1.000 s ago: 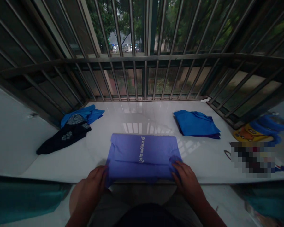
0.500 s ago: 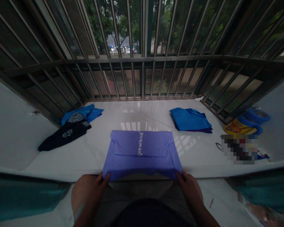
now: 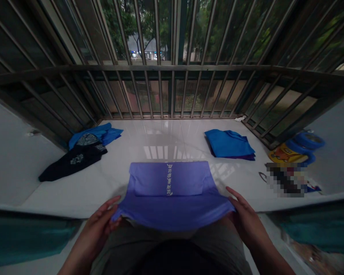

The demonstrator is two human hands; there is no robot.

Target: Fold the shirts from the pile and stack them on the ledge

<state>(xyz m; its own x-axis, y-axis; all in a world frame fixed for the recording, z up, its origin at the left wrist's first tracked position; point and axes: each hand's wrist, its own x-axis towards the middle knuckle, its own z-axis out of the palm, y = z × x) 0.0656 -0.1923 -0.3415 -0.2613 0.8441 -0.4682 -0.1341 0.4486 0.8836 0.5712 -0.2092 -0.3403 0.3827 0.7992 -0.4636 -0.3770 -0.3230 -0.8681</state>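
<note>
A partly folded purple shirt (image 3: 172, 191) with a strip of white lettering lies on the white sill (image 3: 166, 143), its near edge pulled off the ledge and lifted. My left hand (image 3: 99, 225) pinches the shirt's near left corner. My right hand (image 3: 245, 219) holds the near right corner, fingers spread under and along the cloth. The shirt's near part hangs in the air between my hands, above my lap.
A folded blue garment stack (image 3: 229, 144) lies at the right of the sill. A dark garment (image 3: 70, 162) and a blue one (image 3: 103, 133) are heaped at the left. Metal window bars (image 3: 172, 68) fence the back and sides. Colourful toys (image 3: 298, 151) sit at the far right.
Both hands slid from the top of the shirt to its near corners, then pulled that edge toward me and outward, lifting it off the ledge.
</note>
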